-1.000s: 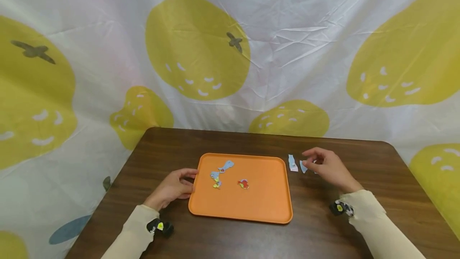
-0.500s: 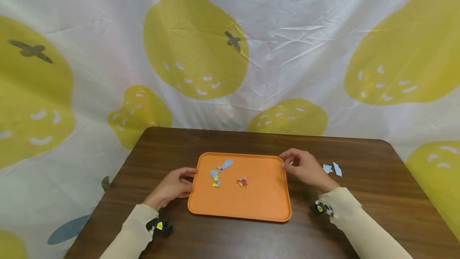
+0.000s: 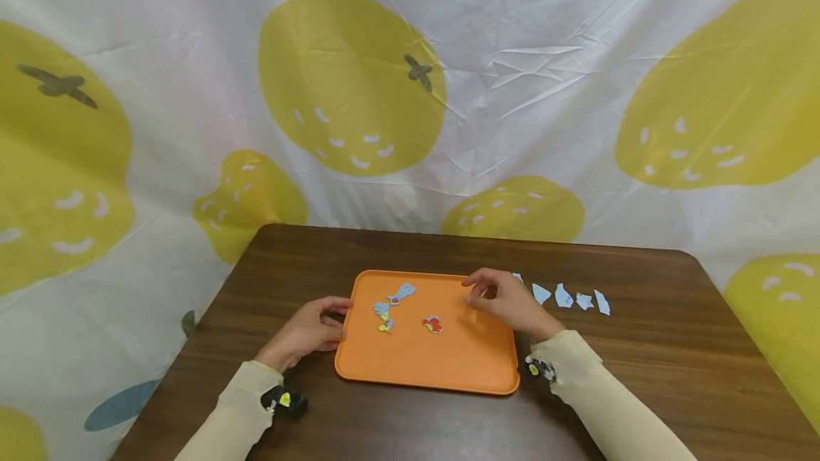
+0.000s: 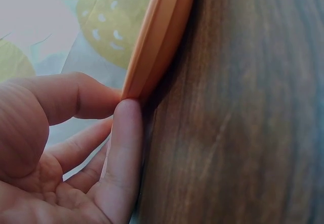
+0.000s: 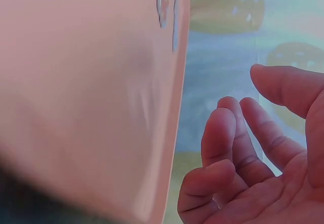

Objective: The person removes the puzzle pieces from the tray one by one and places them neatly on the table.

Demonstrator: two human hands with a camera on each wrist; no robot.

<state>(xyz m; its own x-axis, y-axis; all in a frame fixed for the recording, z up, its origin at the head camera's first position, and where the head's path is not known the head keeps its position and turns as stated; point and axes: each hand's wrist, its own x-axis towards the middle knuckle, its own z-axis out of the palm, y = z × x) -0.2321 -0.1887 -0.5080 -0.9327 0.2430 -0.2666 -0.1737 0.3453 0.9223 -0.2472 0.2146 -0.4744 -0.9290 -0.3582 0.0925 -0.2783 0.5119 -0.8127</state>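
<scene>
At the left edge of an orange tray [image 3: 423,368], my left hand [image 3: 307,333] pinches the rim between thumb and finger, as the left wrist view shows up close. My right hand [image 3: 509,301] hovers over the tray's right part, fingers loosely bent and thumb apart, holding nothing in the right wrist view. On the tray lie light-blue and yellow paper pieces [image 3: 403,292] in a joined-looking row at the left. A red paper piece with yellow and white [image 3: 432,325] lies alone near the middle.
Several pale blue irregular paper pieces [image 3: 564,296] lie in a row on the brown wooden table [image 3: 640,361], right of the tray; one is partly hidden behind my right hand. A white curtain with yellow fruit prints [image 3: 352,84] hangs behind the table.
My right hand has moved left from above the loose pieces on the table to over the tray, uncovering most of that row. My left hand stays at the tray's rim.
</scene>
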